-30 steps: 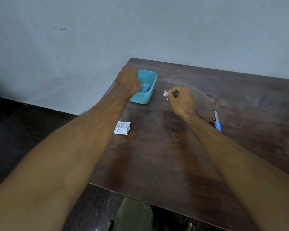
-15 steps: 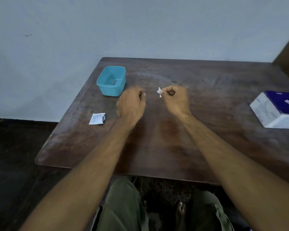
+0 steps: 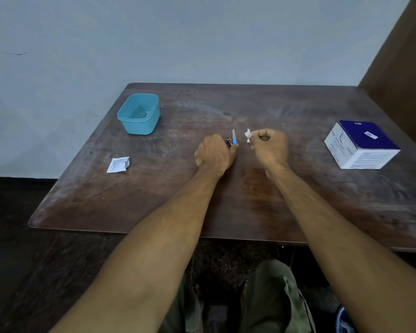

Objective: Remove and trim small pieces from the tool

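Two hands (image 3: 214, 152) (image 3: 270, 146), one swab (image 3: 247, 135), one syringe (image 3: 234, 138).

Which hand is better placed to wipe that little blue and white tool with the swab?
Right, probably. The right hand already pinches the white swab just beside the tool, while the left hand grips the tool's lower end, so it is occupied steadying it.

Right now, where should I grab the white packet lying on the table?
Pinch the packet at its crumpled right edge, coming from the right. It lies flat on the table, and only that torn end seems to lift enough for fingers to get under.
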{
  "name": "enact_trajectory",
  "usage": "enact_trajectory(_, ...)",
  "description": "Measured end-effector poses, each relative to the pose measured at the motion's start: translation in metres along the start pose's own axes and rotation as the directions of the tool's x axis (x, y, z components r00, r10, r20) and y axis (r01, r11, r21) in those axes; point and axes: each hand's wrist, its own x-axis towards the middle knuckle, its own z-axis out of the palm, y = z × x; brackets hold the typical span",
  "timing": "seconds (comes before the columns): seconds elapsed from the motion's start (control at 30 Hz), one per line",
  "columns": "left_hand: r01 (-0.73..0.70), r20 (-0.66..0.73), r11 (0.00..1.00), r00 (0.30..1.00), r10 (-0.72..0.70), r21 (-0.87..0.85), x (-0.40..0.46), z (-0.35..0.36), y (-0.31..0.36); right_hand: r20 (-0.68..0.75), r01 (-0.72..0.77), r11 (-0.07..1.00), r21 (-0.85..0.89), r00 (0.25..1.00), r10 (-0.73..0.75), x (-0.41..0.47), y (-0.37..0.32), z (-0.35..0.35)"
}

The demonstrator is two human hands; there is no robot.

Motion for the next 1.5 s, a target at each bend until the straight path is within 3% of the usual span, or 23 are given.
enact_trajectory(0.3,0.014,-0.033,1.000,0.999,-0.014,0.012,0.003,0.012,0.008,-0.007,-0.005,1.000,-0.020,1.000,0.005,0.000,0.014,-0.008)
enact_trajectory(0.37,0.054,-0.048,0.997,0.997,-0.057,-0.059,0.005,0.015,0.003,-0.002,-0.004,1.000,-0.031,1.000,0.004,0.000,0.015,-0.008)
enact_trajectory(0.47,0.149,-0.025,0.939,0.986,-0.164,-0.311,0.009,0.015,-0.006,0.006,0.061,0.995,-0.075,0.998,-0.061,-0.003,0.015,-0.007)
enact_trajectory(0.53,0.179,0.039,0.825,0.981,-0.188,-0.537,0.009,0.014,-0.016,0.028,0.177,0.973,-0.151,0.984,-0.175,-0.010,0.011,-0.007)
enact_trajectory(0.63,0.235,0.166,0.544,0.971,-0.174,-0.805,-0.006,0.010,-0.033,0.100,0.393,0.893,-0.221,0.919,-0.380,-0.022,0.003,-0.002)
enact_trajectory(0.77,0.288,0.252,0.302,0.956,-0.154,-0.909,-0.025,-0.001,-0.048,0.245,0.597,0.732,-0.328,0.802,-0.544,-0.038,-0.001,0.009)
enact_trajectory(0.83,0.298,0.276,0.242,0.953,-0.124,-0.923,-0.030,-0.005,-0.051,0.308,0.655,0.653,-0.380,0.756,-0.578,-0.044,-0.001,0.016)
enact_trajectory(1.07,0.246,0.241,0.200,0.969,-0.049,-0.948,-0.037,-0.004,-0.060,0.449,0.734,0.462,-0.498,0.673,-0.587,-0.052,0.003,0.032)
enact_trajectory(1.23,0.193,0.194,0.184,0.981,-0.015,-0.964,-0.040,-0.005,-0.060,0.392,0.676,0.506,-0.535,0.729,-0.560,-0.044,-0.006,0.027)
enact_trajectory(1.37,0.173,0.173,0.170,0.985,-0.011,-0.970,-0.040,-0.004,-0.063,0.467,0.748,0.488,-0.450,0.663,-0.585,-0.059,-0.003,0.026)
enact_trajectory(1.5,0.148,0.153,0.187,0.988,0.011,-0.971,-0.042,-0.002,-0.062,0.411,0.681,0.551,-0.482,0.731,-0.544,-0.050,-0.012,0.020)
